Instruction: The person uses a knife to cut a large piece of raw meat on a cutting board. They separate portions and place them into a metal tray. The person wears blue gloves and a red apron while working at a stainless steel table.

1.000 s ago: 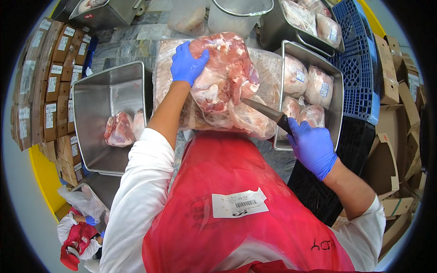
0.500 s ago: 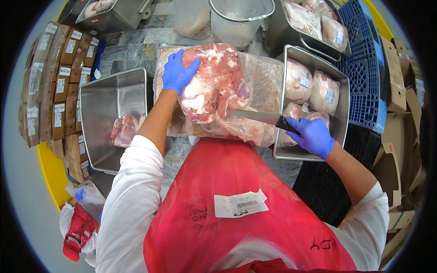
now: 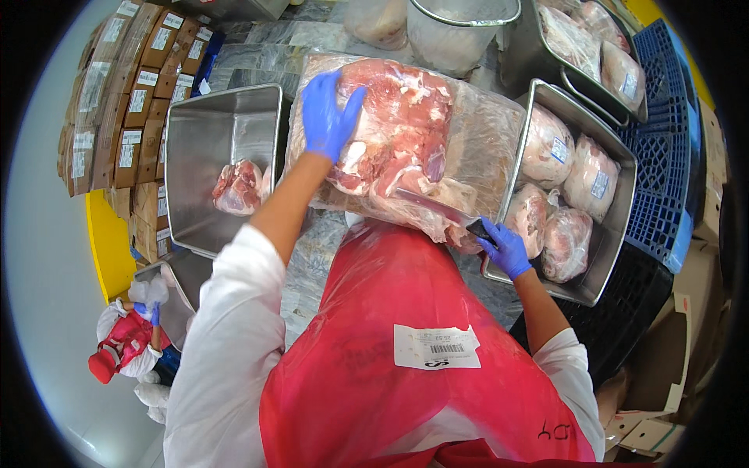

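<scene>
A large slab of raw meat (image 3: 402,109) lies spread on a box (image 3: 488,129) wrapped in clear plastic in front of me. My left hand (image 3: 329,121), in a blue glove, rests on the meat's left edge with the fingers apart. In my blue-gloved right hand (image 3: 505,248) is the black handle of a knife (image 3: 437,206). Its blade points left and lies against the near edge of the meat, by a loose flap. Crumpled clear plastic (image 3: 460,193) bunches beside the blade, and the blade's tip is hard to make out.
Left of the box, a metal tub (image 3: 222,129) holds pieces of meat. Another metal tub (image 3: 601,269) at right holds several bagged cuts. Blue plastic pallets (image 3: 663,140) stand beyond it. Stacked cartons (image 3: 144,101) line the left, where another person (image 3: 129,335) works.
The meat now lies flatter and more spread out. My right hand and the knife have drawn nearer to me, and the whole view has shifted.
</scene>
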Motion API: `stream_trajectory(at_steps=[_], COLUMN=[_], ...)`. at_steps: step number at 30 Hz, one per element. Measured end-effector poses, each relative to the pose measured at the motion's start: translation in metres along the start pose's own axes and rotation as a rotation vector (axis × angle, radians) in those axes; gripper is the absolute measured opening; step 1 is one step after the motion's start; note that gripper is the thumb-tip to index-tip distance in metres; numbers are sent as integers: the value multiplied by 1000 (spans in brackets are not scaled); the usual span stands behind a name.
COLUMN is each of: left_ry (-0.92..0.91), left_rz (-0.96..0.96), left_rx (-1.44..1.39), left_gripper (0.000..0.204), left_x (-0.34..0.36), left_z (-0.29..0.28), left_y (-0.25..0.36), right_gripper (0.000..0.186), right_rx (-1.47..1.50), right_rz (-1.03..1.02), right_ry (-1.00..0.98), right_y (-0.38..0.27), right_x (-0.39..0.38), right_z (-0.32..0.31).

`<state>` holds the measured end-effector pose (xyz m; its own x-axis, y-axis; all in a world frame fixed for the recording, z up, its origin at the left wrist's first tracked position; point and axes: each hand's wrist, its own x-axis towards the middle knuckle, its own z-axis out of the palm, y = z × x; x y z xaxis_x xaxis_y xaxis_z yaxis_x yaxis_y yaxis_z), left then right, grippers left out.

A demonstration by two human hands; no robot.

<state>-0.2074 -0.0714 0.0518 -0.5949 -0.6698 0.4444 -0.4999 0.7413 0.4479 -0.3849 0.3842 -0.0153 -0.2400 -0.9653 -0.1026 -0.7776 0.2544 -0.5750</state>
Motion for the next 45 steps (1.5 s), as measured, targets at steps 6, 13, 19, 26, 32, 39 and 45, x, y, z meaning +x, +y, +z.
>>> stream_trajectory(at_steps=[6, 13, 19, 26, 32, 39, 45], left_ry=[-476, -675, -370, -164, -71, -232, -287], left_rz=[-567, -881, -635, -482, -1174, -1070, -944], left_rx=[-308, -508, -340, -302, -1591, -1391, -713], left_gripper=[49, 55, 33, 29, 20, 19, 54], left_x=[-172, -191, -185, -175, -178, -201, -191], left_z=[-61, -6, -33, -41, -42, -30, -27], left_y=[61, 42, 51, 40, 24, -7, -13], right_gripper=[48, 43, 43, 44, 45, 47, 46], right_rx=[128, 49, 3, -1, -51, -63, -171], right_rz=[133, 210, 280, 246, 163, 195, 277], right_ry=[108, 104, 134, 122, 143, 147, 175], right_y=[-44, -90, -81, -106, -142, -159, -150], right_x=[-12, -9, -31, -19, 9, 28, 22], right_z=[-12, -65, -95, -110, -125, -115, -104])
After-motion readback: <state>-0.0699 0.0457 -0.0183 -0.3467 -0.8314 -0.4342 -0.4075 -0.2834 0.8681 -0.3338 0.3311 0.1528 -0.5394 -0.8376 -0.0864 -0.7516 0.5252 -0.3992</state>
